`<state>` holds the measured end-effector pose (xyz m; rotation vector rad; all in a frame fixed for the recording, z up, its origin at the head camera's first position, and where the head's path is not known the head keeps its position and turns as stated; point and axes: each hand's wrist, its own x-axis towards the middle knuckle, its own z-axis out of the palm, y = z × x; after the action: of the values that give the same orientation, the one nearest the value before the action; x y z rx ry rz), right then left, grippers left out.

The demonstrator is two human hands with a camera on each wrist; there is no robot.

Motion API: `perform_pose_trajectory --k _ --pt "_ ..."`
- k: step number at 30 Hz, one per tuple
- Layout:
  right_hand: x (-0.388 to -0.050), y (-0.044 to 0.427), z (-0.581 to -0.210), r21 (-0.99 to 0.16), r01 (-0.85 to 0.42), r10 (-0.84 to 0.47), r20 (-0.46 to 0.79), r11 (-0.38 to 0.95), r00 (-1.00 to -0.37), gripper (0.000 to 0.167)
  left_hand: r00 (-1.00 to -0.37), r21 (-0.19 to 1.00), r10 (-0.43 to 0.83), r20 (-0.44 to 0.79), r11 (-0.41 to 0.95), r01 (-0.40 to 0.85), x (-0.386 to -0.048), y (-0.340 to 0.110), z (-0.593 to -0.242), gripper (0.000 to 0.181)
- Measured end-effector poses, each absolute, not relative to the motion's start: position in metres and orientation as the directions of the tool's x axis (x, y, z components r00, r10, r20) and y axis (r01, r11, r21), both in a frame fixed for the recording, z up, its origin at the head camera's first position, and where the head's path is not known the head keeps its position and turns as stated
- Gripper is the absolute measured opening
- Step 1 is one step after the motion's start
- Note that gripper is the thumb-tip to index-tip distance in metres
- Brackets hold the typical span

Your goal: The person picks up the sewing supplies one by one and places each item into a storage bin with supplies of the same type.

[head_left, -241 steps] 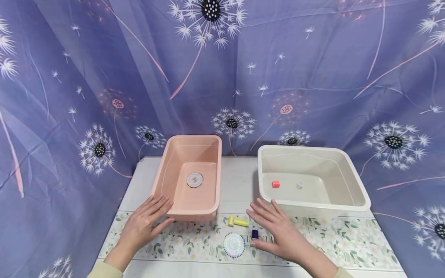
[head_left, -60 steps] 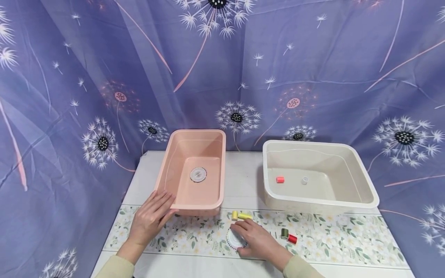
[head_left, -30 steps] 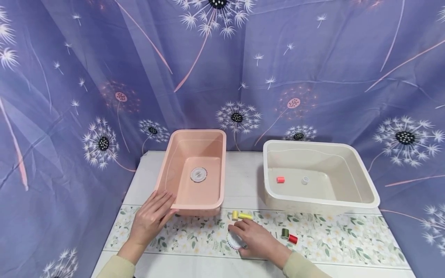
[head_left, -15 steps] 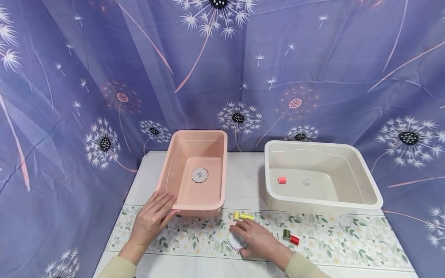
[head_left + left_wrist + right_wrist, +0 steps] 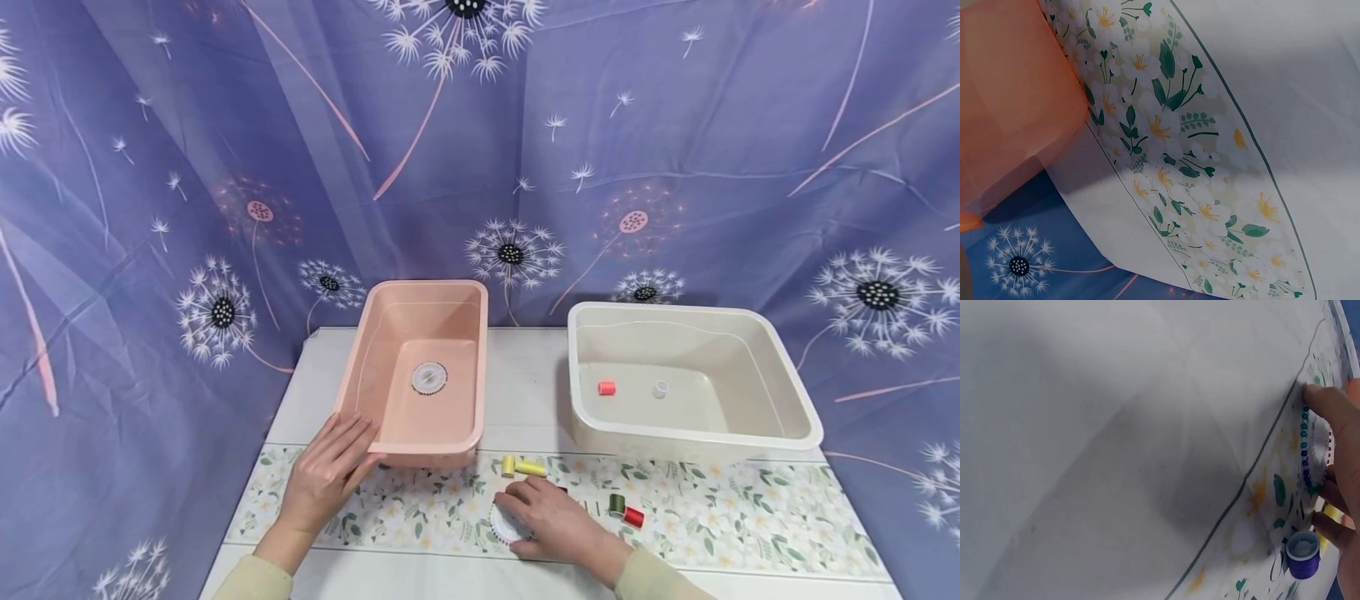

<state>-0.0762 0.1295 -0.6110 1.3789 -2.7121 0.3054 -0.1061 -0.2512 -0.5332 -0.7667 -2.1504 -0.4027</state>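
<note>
My left hand (image 5: 326, 475) rests with fairly straight fingers on the front left corner of a pink plastic basin (image 5: 480, 367). A round wheel of pearl-headed pins (image 5: 506, 527) lies on the table, partly under my right hand (image 5: 557, 521). In the right wrist view the thumb and a curled finger grip opposite edges of that pin wheel (image 5: 1318, 447). A purple thread spool (image 5: 1303, 556) stands beside those fingers; the head view shows just a dark bit of it. Two yellow spools (image 5: 530, 468) lie just beyond the hand. Another pin wheel (image 5: 430, 378) lies inside the pink basin.
A cream basin (image 5: 697, 439) at the right holds a coral spool (image 5: 607, 388) and a white spool (image 5: 660, 389). Right of my right hand lie a green spool (image 5: 617, 504) and a red spool (image 5: 633, 517). A dandelion-print curtain (image 5: 480, 150) hangs behind the table.
Since the oldest frame my right hand has come down onto the pin wheel, uncovering the green and red spools. My left hand has settled on the basin's rim. Little has moved over the last two seconds.
</note>
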Motion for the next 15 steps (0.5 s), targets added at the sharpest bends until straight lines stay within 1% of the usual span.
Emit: perform_pose_trajectory --k 7,15 --pt "-0.0761 0.1252 -0.6128 -0.108 -0.809 -0.788 0.185 0.578 -0.588 0.07 -0.484 0.021 0.39 0.784 0.761 0.648 -0.1063 -0.251 -0.5317 0.057" --pt "-0.0768 0.123 -0.6159 -0.105 -0.798 -0.781 0.161 0.594 -0.603 0.07 -0.474 0.017 0.387 0.791 0.76 0.649 -0.1065 -0.2498 -0.5339 0.059"
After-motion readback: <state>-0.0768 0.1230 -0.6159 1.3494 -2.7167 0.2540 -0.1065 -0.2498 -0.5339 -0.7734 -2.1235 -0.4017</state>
